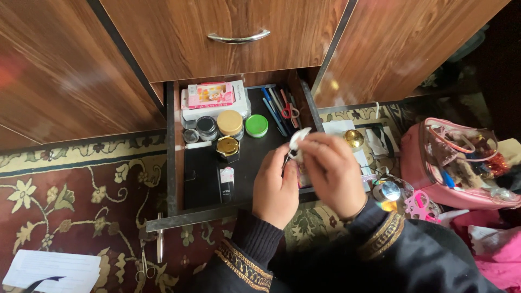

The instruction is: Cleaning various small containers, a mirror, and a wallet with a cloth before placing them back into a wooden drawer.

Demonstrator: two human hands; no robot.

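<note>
Across the top of the frame stood the wooden cabinet (65, 70), and below its upper drawer front with the metal handle (239, 37) the open drawer (171, 163) reached down to the centre. Over the drawer's lower right part you held both hands together. Your right hand (334, 173) had its fingers curled nearly closed, fingertips pinching a small white object (298, 140) from the right; your left hand (275, 190) was curled likewise, thumb and fingers closed on the same object from below. (What exactly it was, I could not tell.) So the object sat at mid-frame, just above the drawer's right edge, gripped by both hands.

Inside the drawer, at its back, lay a pink and white box (214, 97); right of it a bundle of pens (274, 111) with red-handled scissors (288, 110). In front of the box stood a tan-lidded jar (229, 122), a green lid (256, 125), a dark jar (206, 126) and a gold-capped bottle (228, 146). A black flat case (199, 176) lay at the lower left of the drawer, a small dark tube (226, 183) just beside it.

At the right edge of the frame, on the patterned carpet (70, 201), sat a pink clear-sided bag (461, 163) crowded with small items. A white paper (51, 270) lay at lower left.
</note>
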